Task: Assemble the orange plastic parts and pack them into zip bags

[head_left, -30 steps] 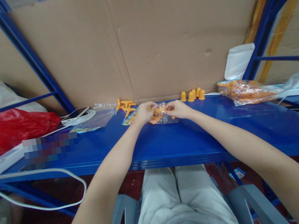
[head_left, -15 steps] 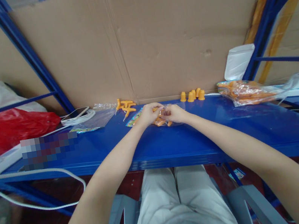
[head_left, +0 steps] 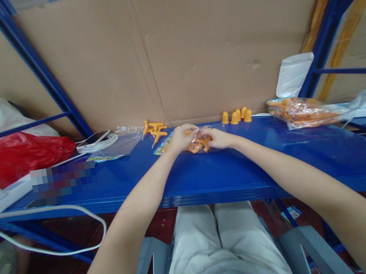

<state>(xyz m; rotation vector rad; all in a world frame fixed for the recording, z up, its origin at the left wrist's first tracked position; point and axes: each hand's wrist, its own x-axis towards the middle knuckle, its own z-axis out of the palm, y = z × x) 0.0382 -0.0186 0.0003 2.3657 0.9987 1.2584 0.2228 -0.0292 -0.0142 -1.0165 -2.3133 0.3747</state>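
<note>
Blue shelf (head_left: 217, 175); bag (head_left: 198, 145) partly hidden.

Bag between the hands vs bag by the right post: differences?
- Handling: the middle bag has the left hand and right hand on it; the right bag is untouched.
- Visibility: hands partly cover the middle bag; the right bag's orange contents show more fully.
- Place: the middle bag is before the person; the right bag lies near the post.

Shared: clear plastic, orange pieces inside, colourful print.
</note>
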